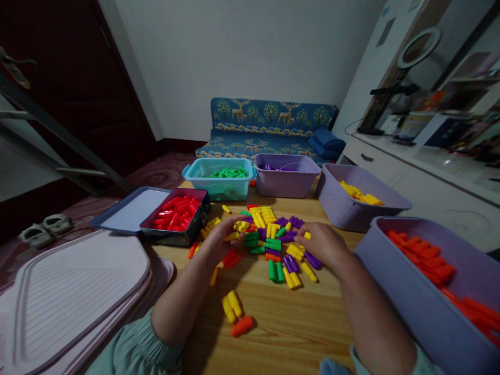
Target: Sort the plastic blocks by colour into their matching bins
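A pile of small rounded plastic pieces, yellow, green, purple and orange, covers the middle of the wooden table (312, 323). At the pile's left side my left hand (221, 238) is closed around several yellow plastic pieces (242, 226). My right hand (321, 240) reaches in from the right, its fingers bent, with a yellow plastic piece (307, 235) at the fingertips. Purple pieces (288, 237) lie just beside those fingers, which are partly hidden. Green pieces (251, 239) lie between the hands. Nearer to me are two yellow pieces (232, 306) and an orange piece (242, 326).
A hinged box (183, 237) of red pieces stands left. Behind are a turquoise bin (221, 190) with green pieces and a purple bin (287, 183) with purple ones. Bins with yellow pieces (344, 213) and orange pieces (414, 291) line the right. Pale lids (78, 291) lie left.
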Motion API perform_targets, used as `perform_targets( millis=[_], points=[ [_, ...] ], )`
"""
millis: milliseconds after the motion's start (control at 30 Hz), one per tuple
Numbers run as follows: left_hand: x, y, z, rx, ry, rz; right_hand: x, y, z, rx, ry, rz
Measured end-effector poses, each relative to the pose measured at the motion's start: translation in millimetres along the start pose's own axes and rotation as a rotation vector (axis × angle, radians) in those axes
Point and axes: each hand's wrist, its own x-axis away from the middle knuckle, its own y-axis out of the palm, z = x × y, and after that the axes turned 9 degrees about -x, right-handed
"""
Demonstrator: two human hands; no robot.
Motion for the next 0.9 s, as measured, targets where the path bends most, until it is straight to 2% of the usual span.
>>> perform_targets(
  millis=[100,167,300,433,533,600,700,800,900],
  points=[
    [-3.9,-3.0,-3.1,-0.013,-0.003,-0.014,5.1,-17.2,9.5,0.147,0.056,-0.196],
    [-6.6,-4.9,-6.3,-0.019,0.017,-0.040,6.2,-17.8,10.6,0.171,0.075,-0.230],
    [-7.5,-6.0,-8.2,-0.030,0.042,-0.071,5.7,-2.0,1.8,0.162,0.036,-0.231],
    [-3.2,-3.2,-2.5,0.046,-0.022,-0.118,5.1,11.2,-4.6,0.163,-0.029,-0.199],
    [-0.2,-0.6,1.3,0.158,-0.076,-0.173,2.7,13.8,-7.2,0.082,-0.017,-0.134],
    [1.3,1.2,1.9,0.234,-0.094,-0.219,0.2,16.7,-11.7,-0.083,-0.007,-0.021],
    [3.1,4.8,0.1,0.338,-0.100,-0.328,-2.4,27.4,-24.5,-0.496,-0.056,0.120],
    [4.8,9.1,-2.5,0.384,-0.109,-0.405,-0.2,40.0,-40.4,-0.936,-0.049,0.071],
    [6.0,12.5,-4.8,0.386,-0.122,-0.422,5.7,44.1,-52.7,-1.248,0.014,-0.021]
  ],
)
